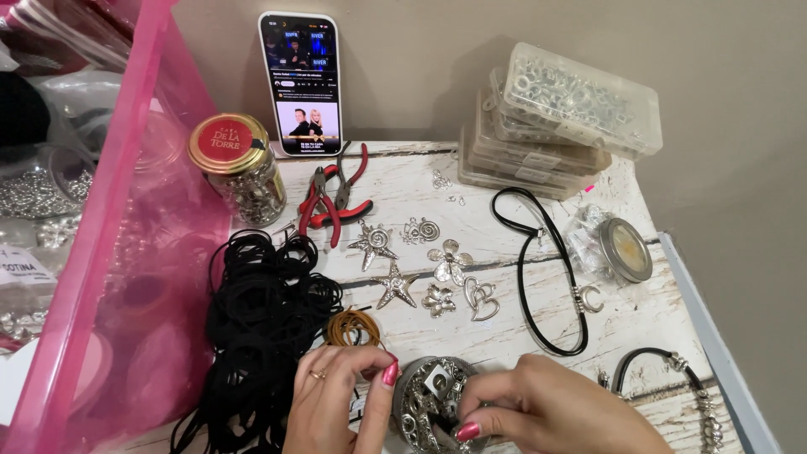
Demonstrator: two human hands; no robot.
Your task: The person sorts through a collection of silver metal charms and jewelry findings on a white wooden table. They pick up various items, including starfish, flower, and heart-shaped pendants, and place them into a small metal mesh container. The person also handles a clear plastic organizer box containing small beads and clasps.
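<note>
My left hand (pixel 336 403) rests at the left rim of a round metal tin (pixel 429 395) filled with small silver charms, fingers curled against the tin's edge. My right hand (pixel 538 408) reaches into the same tin from the right, its fingertips pinched among the charms; whether it holds one I cannot tell. A coil of brown cord (pixel 353 328) lies just above my left hand. Left of that sits a heap of black cord loops (pixel 269 311).
Silver star, flower and heart pendants (pixel 420 273) lie mid-table. A black cord necklace (pixel 546 269), red-handled pliers (pixel 332 197), a gold-lidded jar (pixel 239 164), a propped phone (pixel 301 80), stacked clear boxes (pixel 555 118), a round tin lid (pixel 626 250) and a pink bin (pixel 92 244) surround them.
</note>
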